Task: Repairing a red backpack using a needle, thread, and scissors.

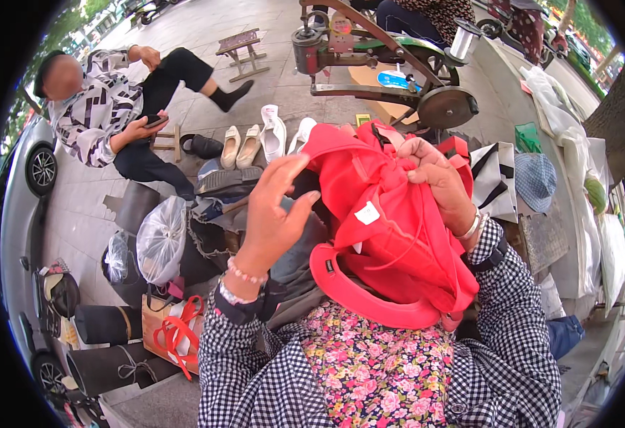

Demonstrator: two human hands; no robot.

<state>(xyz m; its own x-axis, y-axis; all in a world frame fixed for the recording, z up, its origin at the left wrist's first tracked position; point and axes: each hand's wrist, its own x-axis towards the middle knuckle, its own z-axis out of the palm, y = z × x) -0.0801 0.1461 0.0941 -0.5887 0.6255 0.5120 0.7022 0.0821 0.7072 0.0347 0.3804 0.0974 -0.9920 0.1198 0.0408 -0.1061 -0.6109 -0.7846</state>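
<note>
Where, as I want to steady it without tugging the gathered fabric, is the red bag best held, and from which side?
Likely the padded strap, coming from the left with the open left hand: it forms a broad, curved band at the lower left of the red bag, below the gathered fabric that the right hand pinches.

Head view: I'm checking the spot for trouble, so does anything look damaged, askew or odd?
The seated person seems to wear only a dark sock on the outstretched leg, odd outdoors. The red fabric bundle in the right hand's grip is bunched and creased, with a white tag showing; whether it is damaged, I can't tell.
</note>
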